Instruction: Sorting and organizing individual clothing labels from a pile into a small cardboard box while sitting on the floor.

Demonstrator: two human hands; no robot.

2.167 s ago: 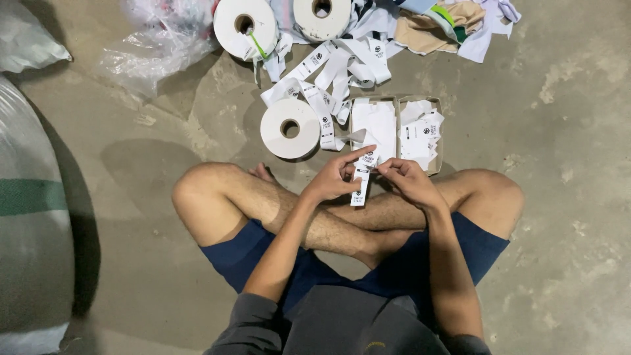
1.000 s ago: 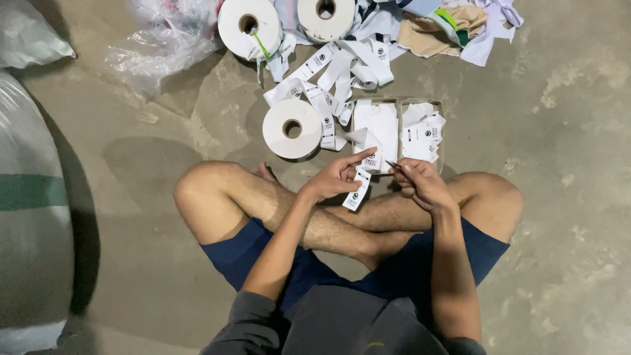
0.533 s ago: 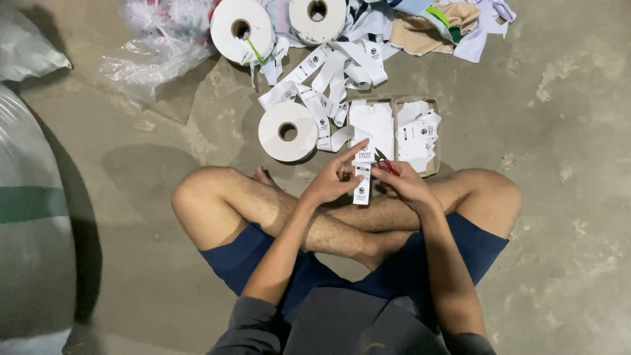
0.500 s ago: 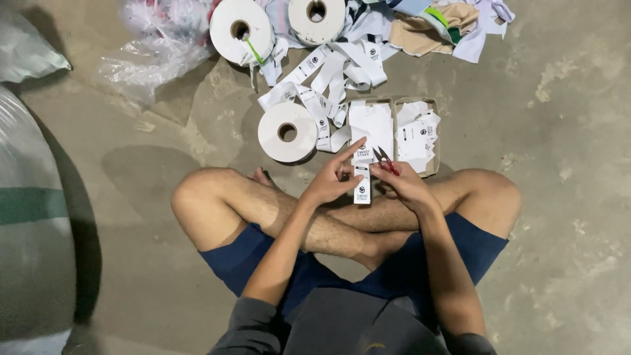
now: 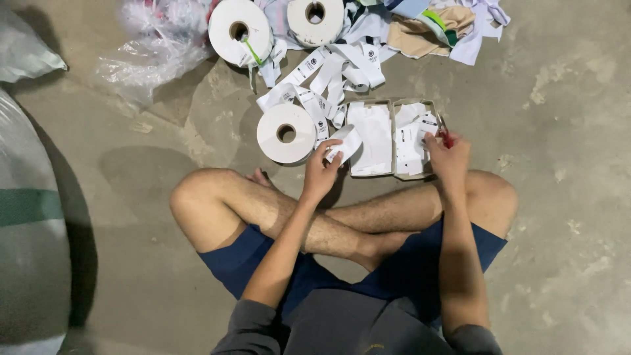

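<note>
I sit cross-legged on a concrete floor. My left hand (image 5: 320,172) pinches the end of a white label strip (image 5: 344,142) that runs back to a white roll (image 5: 286,133) lying flat in front of my knee. My right hand (image 5: 447,156) is over the right half of a shallow open cardboard box (image 5: 392,105) and grips small red-handled scissors (image 5: 444,133); a cut white label (image 5: 427,123) lies at its fingertips. Both box halves hold stacks of cut white labels.
Two more white rolls (image 5: 240,31) (image 5: 315,20) lie further out with loose printed strip (image 5: 328,66) tangled between them. Crumpled clear plastic (image 5: 154,46) is at upper left, cloth scraps (image 5: 437,23) at upper right, a big white sack (image 5: 29,230) at the left edge.
My hands were together over my shins working on one label. Now they have parted: the right went out over the box's right half, the left reached forward onto the strip by the roll.
</note>
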